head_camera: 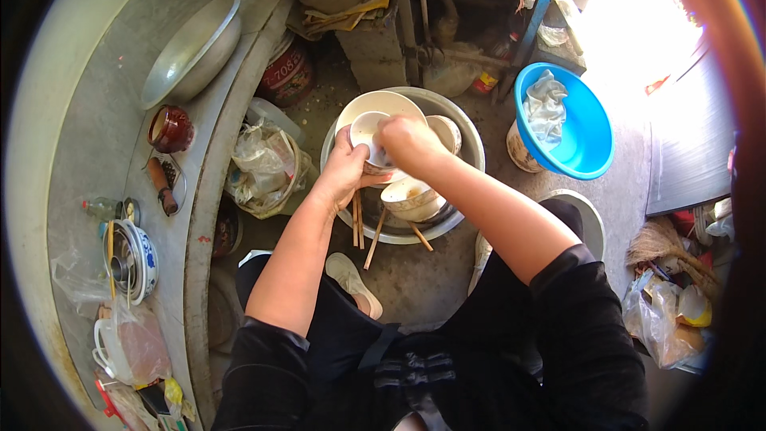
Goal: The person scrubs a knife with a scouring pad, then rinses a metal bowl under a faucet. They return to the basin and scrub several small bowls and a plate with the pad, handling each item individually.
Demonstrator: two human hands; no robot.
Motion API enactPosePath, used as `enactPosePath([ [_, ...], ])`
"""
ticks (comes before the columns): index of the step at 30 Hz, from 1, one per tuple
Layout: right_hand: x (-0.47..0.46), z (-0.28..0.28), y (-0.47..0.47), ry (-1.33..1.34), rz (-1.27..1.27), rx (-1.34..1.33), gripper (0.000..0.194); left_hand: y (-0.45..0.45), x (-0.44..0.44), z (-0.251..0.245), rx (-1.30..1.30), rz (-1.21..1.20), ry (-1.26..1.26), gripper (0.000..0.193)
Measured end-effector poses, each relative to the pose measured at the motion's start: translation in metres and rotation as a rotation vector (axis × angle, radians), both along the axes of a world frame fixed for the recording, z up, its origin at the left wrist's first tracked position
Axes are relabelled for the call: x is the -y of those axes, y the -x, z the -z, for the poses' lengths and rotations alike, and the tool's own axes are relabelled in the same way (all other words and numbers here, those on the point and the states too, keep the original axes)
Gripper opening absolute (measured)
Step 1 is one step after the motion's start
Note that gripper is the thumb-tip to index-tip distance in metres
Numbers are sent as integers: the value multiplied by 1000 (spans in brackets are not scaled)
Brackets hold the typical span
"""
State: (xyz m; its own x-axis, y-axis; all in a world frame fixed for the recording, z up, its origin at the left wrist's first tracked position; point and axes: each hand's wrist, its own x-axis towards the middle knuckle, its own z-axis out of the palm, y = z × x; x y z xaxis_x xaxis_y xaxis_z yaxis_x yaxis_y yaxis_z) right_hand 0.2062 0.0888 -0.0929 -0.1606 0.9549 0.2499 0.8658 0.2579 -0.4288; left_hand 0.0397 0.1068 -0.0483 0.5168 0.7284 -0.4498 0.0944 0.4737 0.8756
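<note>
My left hand (346, 169) grips a small white bowl (363, 127) by its side, the thumb at its rim. Inside that bowl is my right hand (410, 142), blurred, with its fingers bent; whether it holds something is hidden. Both hands are above a wide metal basin (477, 158) on the floor. In the basin, a larger pale bowl (380, 102) lies behind the held one. A patterned bowl (413, 206) sits tilted at the near side, and another bowl (447, 130) rests at the right. Several wooden chopsticks (375, 239) stick out over the near rim.
A blue plastic basin (583, 131) with a pale cloth (546, 109) stands at the right. On the left, a concrete counter (170, 209) bears a metal bowl (197, 57) and a brown jar (172, 130). Below it is a bag-lined bin (263, 161). A metal frame (410, 30) rises behind.
</note>
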Motion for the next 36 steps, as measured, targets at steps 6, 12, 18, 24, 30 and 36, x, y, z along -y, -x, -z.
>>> enactPosePath([
  [6, 3, -39, -21, 272, -210, -245, 27, 5, -21, 5, -71, -15, -39, 42],
  [12, 25, -56, -2, 193, -303, -87, 48, 13, -33, -1, -118, -6, 105, 49],
  [18, 12, -67, -33, 429, -262, -715, 48, 9, -41, 1, 16, -28, 95, 76],
  [24, 11, -71, -55, 693, -393, -1454, 72, 11, -38, 23, 586, 71, 201, 74],
  [30, 7, -41, -67, 826, -334, -1679, 61, 9, -35, 17, 672, 57, 162, 66],
  [36, 3, -20, -50, 328, 372, -1368, 33, 19, -27, -18, 636, -23, 188, 42],
])
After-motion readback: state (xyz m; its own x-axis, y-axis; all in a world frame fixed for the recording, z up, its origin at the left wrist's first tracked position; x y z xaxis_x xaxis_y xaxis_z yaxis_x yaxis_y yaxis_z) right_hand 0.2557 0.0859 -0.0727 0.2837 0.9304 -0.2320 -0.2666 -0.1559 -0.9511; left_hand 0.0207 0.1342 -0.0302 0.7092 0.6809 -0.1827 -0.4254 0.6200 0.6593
